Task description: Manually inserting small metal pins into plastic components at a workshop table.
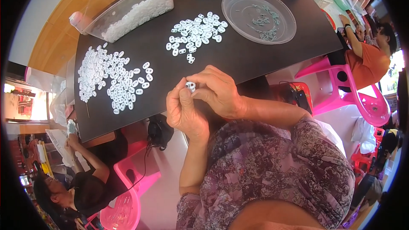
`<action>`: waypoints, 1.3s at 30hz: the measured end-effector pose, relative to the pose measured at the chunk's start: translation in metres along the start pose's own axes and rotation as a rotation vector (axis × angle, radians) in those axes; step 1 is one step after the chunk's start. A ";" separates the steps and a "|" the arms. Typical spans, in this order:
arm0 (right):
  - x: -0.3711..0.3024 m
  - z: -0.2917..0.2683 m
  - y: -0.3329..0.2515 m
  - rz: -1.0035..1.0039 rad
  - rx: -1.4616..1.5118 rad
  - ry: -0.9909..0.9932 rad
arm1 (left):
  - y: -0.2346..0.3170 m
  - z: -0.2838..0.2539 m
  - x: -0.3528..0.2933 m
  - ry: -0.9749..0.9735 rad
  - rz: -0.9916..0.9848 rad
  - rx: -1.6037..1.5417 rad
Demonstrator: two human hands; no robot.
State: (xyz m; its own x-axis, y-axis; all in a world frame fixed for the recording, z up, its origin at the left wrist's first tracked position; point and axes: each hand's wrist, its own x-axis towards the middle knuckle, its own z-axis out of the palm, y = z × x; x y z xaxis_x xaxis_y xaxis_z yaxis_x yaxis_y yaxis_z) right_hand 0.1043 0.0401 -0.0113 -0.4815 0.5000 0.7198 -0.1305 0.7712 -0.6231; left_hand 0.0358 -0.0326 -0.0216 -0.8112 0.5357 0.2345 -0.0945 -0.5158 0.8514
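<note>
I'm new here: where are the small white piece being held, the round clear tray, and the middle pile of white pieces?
Small white piece (191,87): head view, middle of its visible face.
Round clear tray (239,13): head view, bare floor.
Middle pile (197,32): head view, its centre.

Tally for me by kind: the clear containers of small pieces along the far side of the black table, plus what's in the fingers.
Rectangular clear tubs of white pieces: 2
Round clear tray of grey-green pieces: 1
Held piece, white, between left hand and right hand: 1
Total: 4
</note>
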 end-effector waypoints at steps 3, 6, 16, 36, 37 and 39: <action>0.002 0.002 -0.001 -0.010 0.000 0.002 | 0.003 0.001 0.000 -0.019 0.000 -0.009; 0.001 0.004 0.002 -0.048 -0.021 0.025 | 0.002 0.006 -0.001 0.024 -0.007 -0.048; -0.001 0.011 0.006 -0.224 -0.057 0.137 | -0.003 0.002 -0.007 -0.021 0.072 -0.018; 0.021 -0.016 0.026 -0.058 -0.159 -0.011 | 0.001 0.000 0.031 -0.051 -0.087 0.397; 0.026 -0.026 0.032 -0.009 -0.170 0.030 | -0.010 -0.001 0.041 -0.117 0.057 0.548; 0.041 -0.038 0.035 0.108 -0.158 0.073 | -0.013 0.001 0.061 -0.241 0.312 0.918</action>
State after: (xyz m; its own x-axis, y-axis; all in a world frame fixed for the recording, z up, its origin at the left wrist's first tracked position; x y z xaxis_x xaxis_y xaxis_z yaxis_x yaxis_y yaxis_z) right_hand 0.1131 0.1026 0.0077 -0.4201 0.6064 0.6751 0.0588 0.7606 -0.6466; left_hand -0.0117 0.0071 -0.0180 -0.5752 0.6385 0.5114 0.6680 0.0058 0.7441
